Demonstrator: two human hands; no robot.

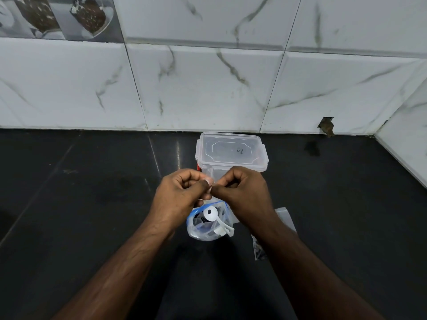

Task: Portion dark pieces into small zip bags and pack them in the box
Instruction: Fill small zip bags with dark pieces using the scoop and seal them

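A clear plastic box (231, 152) with its lid on stands on the black counter near the wall. Just in front of it, my left hand (182, 192) and my right hand (242, 192) meet and pinch a small clear zip bag (210, 181) between thumbs and fingertips. The bag is mostly hidden by my fingers. Below my hands lies a larger blue-edged plastic bag (203, 229) with dark pieces and a white scoop (213, 217) in it. Small zip bags (283, 215) lie to the right, partly under my right forearm; one (258, 249) holds dark pieces.
The black counter (92, 192) runs back to a white marble-tiled wall (208, 88), which turns a corner at the far right. A chipped hole (326, 126) shows at the foot of the tiles.
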